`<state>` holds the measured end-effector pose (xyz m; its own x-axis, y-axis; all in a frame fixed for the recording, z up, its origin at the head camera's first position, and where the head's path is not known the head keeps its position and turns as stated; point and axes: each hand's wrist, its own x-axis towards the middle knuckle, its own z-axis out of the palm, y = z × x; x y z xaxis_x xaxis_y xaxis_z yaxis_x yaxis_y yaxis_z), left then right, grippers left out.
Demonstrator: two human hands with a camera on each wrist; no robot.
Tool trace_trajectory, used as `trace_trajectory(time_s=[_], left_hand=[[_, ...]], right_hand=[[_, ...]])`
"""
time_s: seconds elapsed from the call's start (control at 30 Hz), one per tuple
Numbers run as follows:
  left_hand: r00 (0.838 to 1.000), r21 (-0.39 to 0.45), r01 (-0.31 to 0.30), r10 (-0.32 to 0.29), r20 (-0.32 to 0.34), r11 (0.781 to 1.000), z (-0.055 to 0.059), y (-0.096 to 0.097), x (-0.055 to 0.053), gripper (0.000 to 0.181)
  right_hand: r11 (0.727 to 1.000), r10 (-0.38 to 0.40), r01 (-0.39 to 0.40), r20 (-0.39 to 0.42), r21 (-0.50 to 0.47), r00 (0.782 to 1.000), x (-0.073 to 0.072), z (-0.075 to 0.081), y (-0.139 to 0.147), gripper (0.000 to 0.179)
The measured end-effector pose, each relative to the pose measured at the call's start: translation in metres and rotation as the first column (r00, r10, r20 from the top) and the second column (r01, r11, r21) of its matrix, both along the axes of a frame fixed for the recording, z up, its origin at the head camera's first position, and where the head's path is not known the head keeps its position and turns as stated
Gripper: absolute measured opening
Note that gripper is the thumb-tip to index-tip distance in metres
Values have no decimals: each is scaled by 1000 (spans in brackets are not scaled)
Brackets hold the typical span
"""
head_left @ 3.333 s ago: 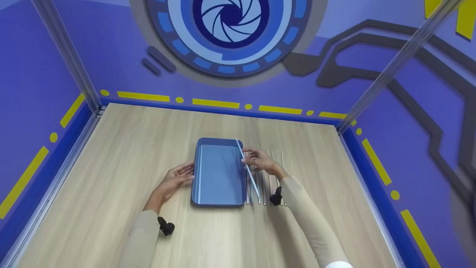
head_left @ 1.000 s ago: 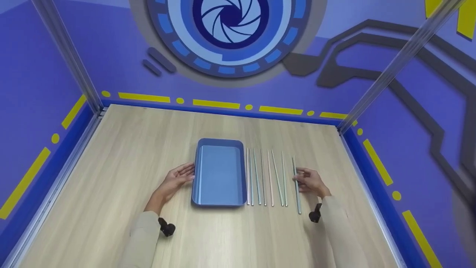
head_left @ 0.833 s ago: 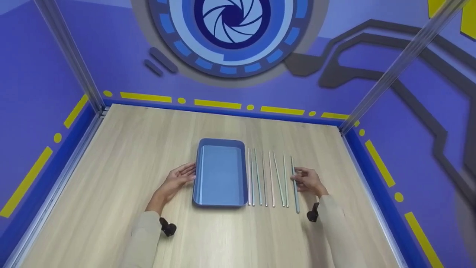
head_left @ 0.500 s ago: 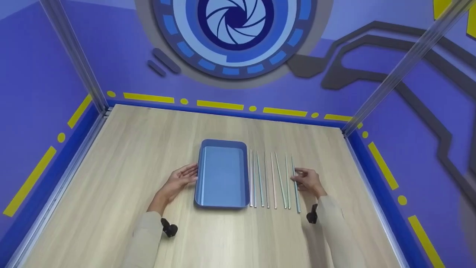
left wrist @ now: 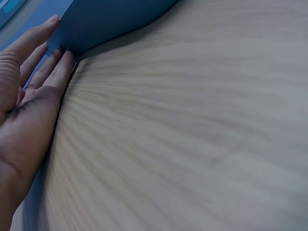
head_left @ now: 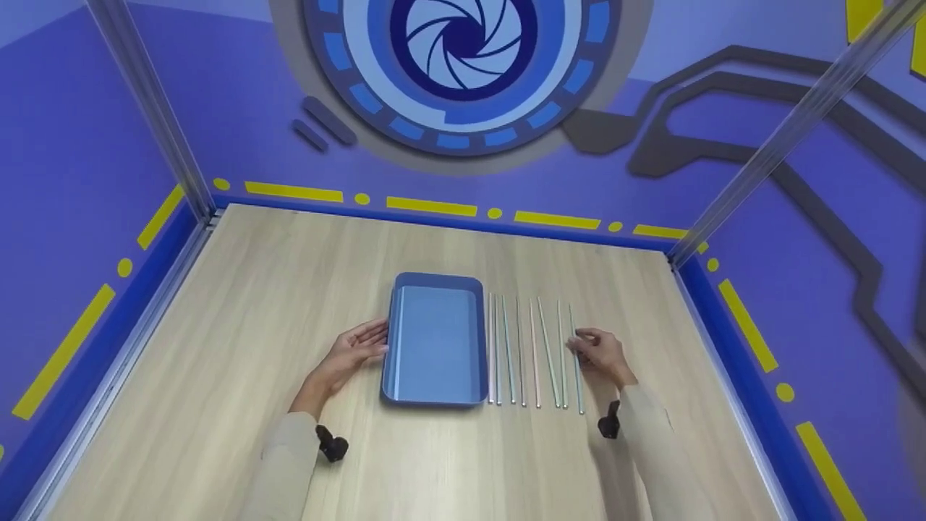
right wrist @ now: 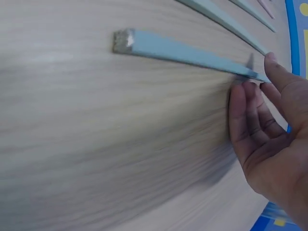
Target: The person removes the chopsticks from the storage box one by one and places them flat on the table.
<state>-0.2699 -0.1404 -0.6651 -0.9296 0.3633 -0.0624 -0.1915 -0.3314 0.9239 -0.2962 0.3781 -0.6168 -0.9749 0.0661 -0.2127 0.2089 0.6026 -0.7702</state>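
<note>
A blue rectangular tray (head_left: 438, 279) stands in the middle of the wooden table. My left hand (head_left: 347, 360) rests its fingertips against the tray's left side; in the left wrist view the fingers (left wrist: 60, 72) are straight along its wall (left wrist: 115, 24). On the right, a light blue chopstick (head_left: 579, 387) lies flat, the outermost of a row. My right hand (head_left: 606, 356) is at its upper half, thumb on one side and fingers on the other. The right wrist view shows the thumb (right wrist: 276, 70) parted from the fingers around the chopstick (right wrist: 168, 48), without a firm pinch.
Several other chopsticks, pink (head_left: 536, 362), green (head_left: 549, 354) and bluish (head_left: 508, 354), lie side by side between the tray and the right hand. Blue-purple panels (head_left: 239, 145) with metal posts (head_left: 155, 101) bound the table (head_left: 311, 253) at the back and sides.
My right hand carried the light blue chopstick from over the tray's right edge to the row's right end. It is now on the table, and the thumb has loosened. The left hand stayed.
</note>
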Motion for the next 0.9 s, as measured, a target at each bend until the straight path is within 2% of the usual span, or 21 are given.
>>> trace_trajectory(time_s=[0.4, 0.53, 0.67, 0.9], left_hand=[[1000, -36, 10, -9, 19, 999, -1, 0, 0, 70], [1000, -33, 7, -6, 30, 999, 1, 0, -1, 70], [1000, -39, -1, 2, 23, 999, 2, 1, -2, 70], [999, -24, -13, 13, 35, 1000, 4, 0, 0, 70]], right_hand=[[999, 9, -5, 99, -37, 995, 2, 11, 2, 49], [1000, 26, -26, 72, -13, 997, 0, 17, -2, 47], [997, 80, -79, 24, -15, 997, -2, 27, -10, 44], [981, 155, -156, -21, -113, 988, -6, 36, -36, 40]])
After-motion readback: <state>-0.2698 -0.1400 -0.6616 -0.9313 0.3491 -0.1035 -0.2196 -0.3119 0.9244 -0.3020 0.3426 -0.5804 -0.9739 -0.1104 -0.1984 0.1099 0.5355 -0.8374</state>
